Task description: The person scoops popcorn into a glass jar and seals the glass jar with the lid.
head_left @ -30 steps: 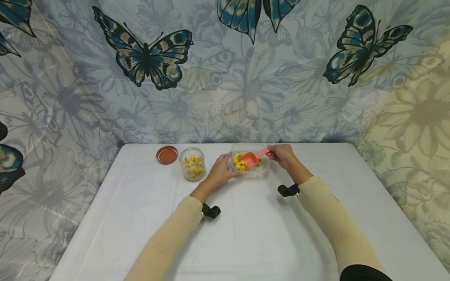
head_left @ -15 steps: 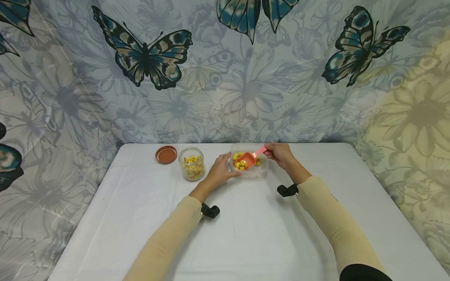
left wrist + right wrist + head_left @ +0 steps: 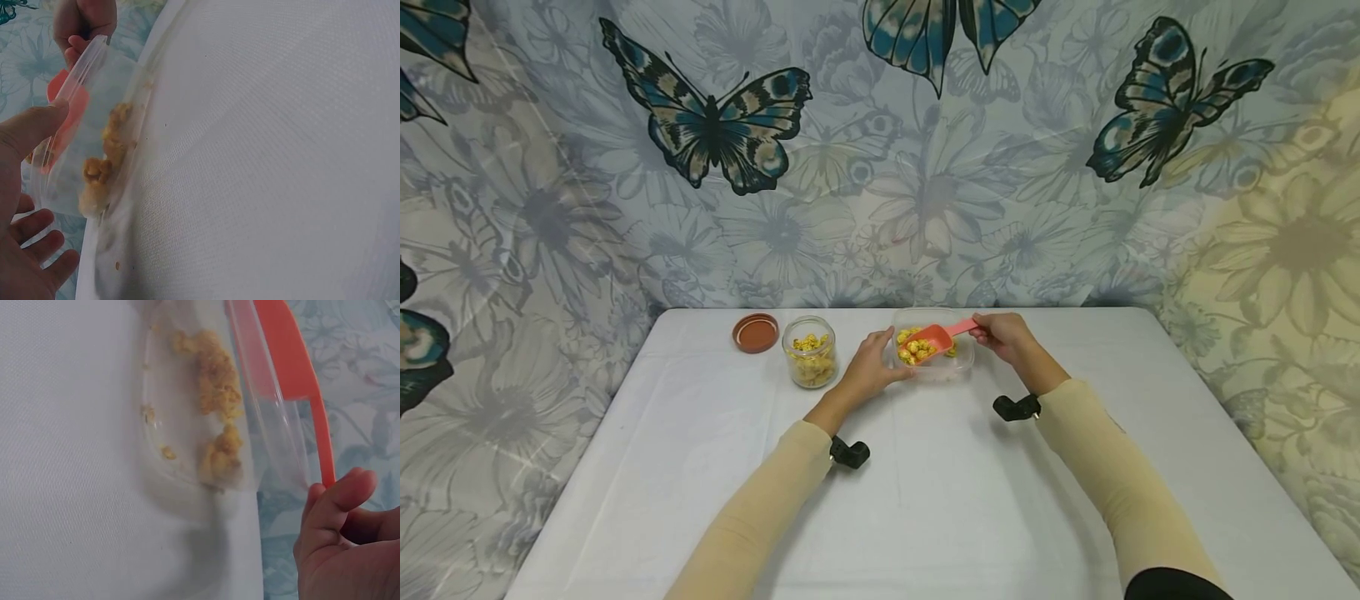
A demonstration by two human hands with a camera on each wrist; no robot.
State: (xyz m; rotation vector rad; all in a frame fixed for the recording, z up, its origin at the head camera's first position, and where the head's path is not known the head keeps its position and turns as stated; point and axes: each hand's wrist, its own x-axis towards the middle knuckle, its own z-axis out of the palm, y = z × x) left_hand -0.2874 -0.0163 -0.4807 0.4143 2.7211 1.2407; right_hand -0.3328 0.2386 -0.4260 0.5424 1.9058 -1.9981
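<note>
Yellow popcorn [image 3: 912, 354] lies in a clear plastic container [image 3: 961, 363] on the table, and pieces also show through its wall in both wrist views. My left hand [image 3: 867, 367] holds the container's left side, its thumb [image 3: 47, 125] at the rim and the other fingers spread beside the wall. Between thumb and fingers, my right hand [image 3: 1004, 335] pinches the handle of a coral-red scoop [image 3: 937, 337]. The scoop's bowl is inside the container, tilted down to the left among the popcorn. How much popcorn the scoop bears is hard to tell.
Left of the container stands an open glass jar [image 3: 811, 363] partly filled with popcorn. Beside it lies a brown round lid [image 3: 756, 333]. A white cloth covers the table [image 3: 925, 500], whose back edge meets a butterfly-print backdrop [image 3: 940, 200].
The scoop has shifted slightly left, then back right within the container, and its handle now lies flatter. My left hand has stayed at the container's side.
</note>
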